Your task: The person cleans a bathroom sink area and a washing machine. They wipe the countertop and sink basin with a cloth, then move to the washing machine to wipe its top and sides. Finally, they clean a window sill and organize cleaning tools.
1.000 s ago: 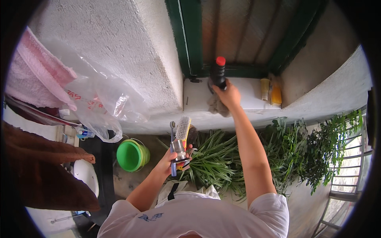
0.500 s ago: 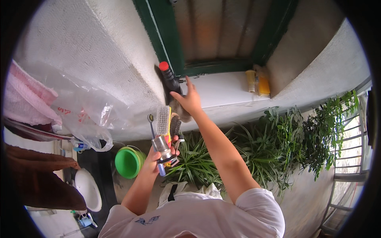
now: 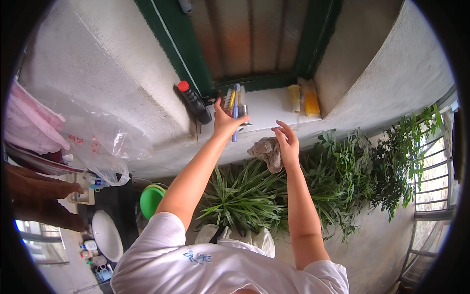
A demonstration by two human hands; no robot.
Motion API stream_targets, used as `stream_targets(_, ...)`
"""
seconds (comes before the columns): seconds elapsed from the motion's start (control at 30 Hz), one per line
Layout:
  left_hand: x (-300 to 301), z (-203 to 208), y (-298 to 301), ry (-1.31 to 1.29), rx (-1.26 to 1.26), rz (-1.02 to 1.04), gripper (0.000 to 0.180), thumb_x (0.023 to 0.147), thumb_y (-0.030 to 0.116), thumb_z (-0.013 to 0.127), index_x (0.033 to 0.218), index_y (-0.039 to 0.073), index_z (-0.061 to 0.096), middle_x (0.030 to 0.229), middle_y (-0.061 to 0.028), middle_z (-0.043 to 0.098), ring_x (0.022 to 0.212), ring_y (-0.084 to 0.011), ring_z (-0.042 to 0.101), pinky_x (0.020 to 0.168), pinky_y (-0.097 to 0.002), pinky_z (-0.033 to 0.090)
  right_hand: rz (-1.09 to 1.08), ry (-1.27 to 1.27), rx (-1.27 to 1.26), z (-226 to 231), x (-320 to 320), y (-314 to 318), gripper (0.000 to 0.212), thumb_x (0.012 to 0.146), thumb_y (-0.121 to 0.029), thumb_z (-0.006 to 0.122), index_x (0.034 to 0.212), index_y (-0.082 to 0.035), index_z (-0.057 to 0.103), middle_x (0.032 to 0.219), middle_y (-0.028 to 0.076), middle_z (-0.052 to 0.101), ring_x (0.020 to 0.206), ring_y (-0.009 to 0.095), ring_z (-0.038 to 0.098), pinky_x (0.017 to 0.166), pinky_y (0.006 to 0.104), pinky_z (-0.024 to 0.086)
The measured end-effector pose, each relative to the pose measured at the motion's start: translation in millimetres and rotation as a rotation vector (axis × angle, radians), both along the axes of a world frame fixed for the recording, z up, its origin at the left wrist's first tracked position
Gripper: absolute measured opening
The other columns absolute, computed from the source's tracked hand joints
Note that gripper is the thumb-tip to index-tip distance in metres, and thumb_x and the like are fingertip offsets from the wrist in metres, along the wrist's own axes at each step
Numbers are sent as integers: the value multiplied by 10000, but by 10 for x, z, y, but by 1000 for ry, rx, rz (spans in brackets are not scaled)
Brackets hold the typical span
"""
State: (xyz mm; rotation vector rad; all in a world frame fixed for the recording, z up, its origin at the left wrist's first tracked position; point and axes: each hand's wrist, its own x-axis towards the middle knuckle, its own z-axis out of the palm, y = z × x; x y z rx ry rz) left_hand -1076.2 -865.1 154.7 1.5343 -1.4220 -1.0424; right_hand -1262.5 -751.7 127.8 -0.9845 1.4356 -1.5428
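Observation:
My left hand (image 3: 229, 121) is over the white windowsill (image 3: 270, 104), closed around a bundle. In it are a blue-purple handle (image 3: 235, 115), a yellow-backed scrubbing brush (image 3: 228, 100) and a metal threaded cylinder (image 3: 244, 111). The cylinder shows beside my thumb; the hand hides part of the brush. My right hand (image 3: 288, 143), in front of the sill, holds a crumpled grey-brown cloth (image 3: 267, 154) against its palm, the fingers partly stretched. Just left of my left hand, a black bottle with a red cap (image 3: 195, 104) stands at the sill's left end.
A yellow tube (image 3: 294, 99) and an orange-yellow packet (image 3: 310, 102) sit at the sill's right end, below the green-framed window (image 3: 252, 81). Leafy plants (image 3: 245, 196) grow beneath. Leftward are a green bucket (image 3: 151, 201), a white basin (image 3: 107, 236) and a hanging plastic bag (image 3: 105, 139).
My left hand has carried the bundle of brushes and the metal cylinder up from low at the left to the sill. My right hand has drawn back rightward from the bottle with the cloth.

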Motion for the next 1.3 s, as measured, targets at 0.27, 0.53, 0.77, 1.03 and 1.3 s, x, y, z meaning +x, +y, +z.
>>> stream_targets(0.27,-82,-282,-224,-492,-41,169,1175,548,289,884,1454,89,163,1284,-305,407,1097,-408,529,937,-423,468,-36,-46,16,-218,87,38,318,925,-135,612,1230,-45,613,987,55,661,799,80,577,714,232,477)
stream_targets(0.53,-175,-298,-228,-798,7,155,1123,687,528,772,1513,99,144,1459,-293,268,1277,-416,354,1041,-474,371,140,29,78,-272,549,-420,441,882,-208,621,1317,-147,582,1272,153,585,952,206,642,855,305,500)
stream_targets(0.77,-147,-525,-258,-738,-111,241,900,830,372,688,1521,99,179,1526,-331,106,1267,-463,394,1038,-515,377,52,294,66,-229,929,-565,395,836,-124,622,1230,-112,621,1207,138,583,985,271,637,829,354,509)
stream_targets(1.03,64,-609,53,-712,-386,110,842,775,199,751,1484,148,299,1554,-200,135,1329,-452,310,1058,-527,351,-258,587,47,-391,712,-656,171,840,-124,634,1005,-118,589,965,109,620,817,362,613,689,450,480)
stream_targets(1.3,362,-473,289,-712,-614,-200,437,735,86,741,1148,104,600,1330,-137,421,1257,-374,400,1027,-476,360,-255,659,363,-261,214,-1015,192,845,-250,641,996,-134,615,965,94,640,876,332,625,742,441,494)
